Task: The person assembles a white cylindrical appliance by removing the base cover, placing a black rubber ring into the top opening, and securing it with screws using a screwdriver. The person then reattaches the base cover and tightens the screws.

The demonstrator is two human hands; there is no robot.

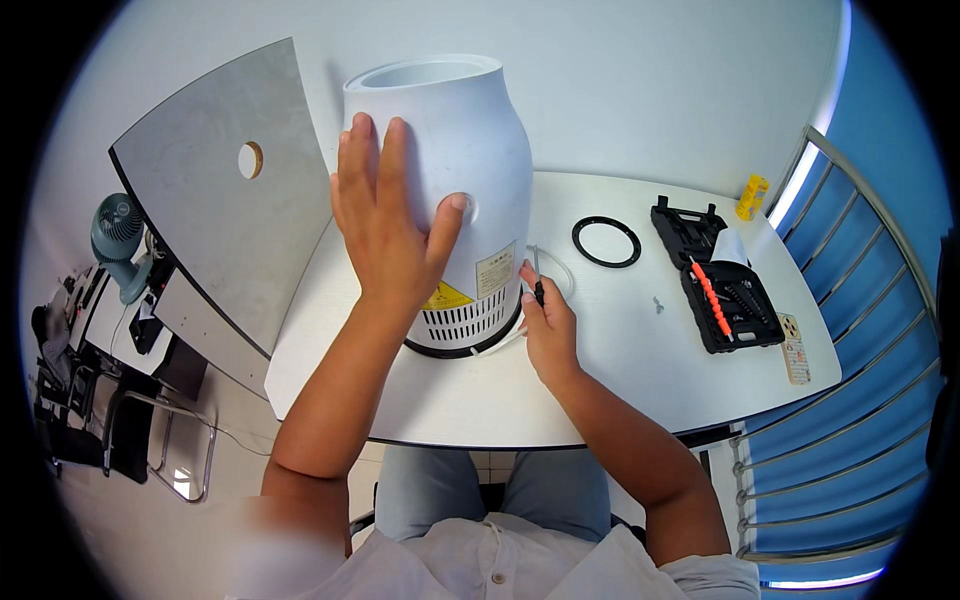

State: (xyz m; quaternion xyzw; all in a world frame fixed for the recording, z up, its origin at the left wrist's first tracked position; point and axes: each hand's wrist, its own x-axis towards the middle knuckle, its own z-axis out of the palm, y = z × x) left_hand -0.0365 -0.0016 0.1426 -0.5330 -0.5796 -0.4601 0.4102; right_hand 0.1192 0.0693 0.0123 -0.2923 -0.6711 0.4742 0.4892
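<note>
A white, barrel-shaped appliance housing (490, 130) stands on the table in front of me, a little tilted, with an open round top and a slotted band and black ring at its base. My left hand (385, 225) lies against its left front, fingers spread and thumb beside a small round recess. By the lower right side of the housing, my right hand (552, 325) is closed on a screwdriver (539, 290) with a dark handle and thin shaft pointing up. A white cord (503, 342) runs beside the base, passing close to the right hand.
On the white table (620, 390), a black ring (607, 242) lies right of the housing, near small screws (658, 305). An open black tool case (735, 310) holds an orange flexible shaft (711, 300). Beyond are a yellow box (752, 197), a power strip (795, 350) and a metal railing (870, 395).
</note>
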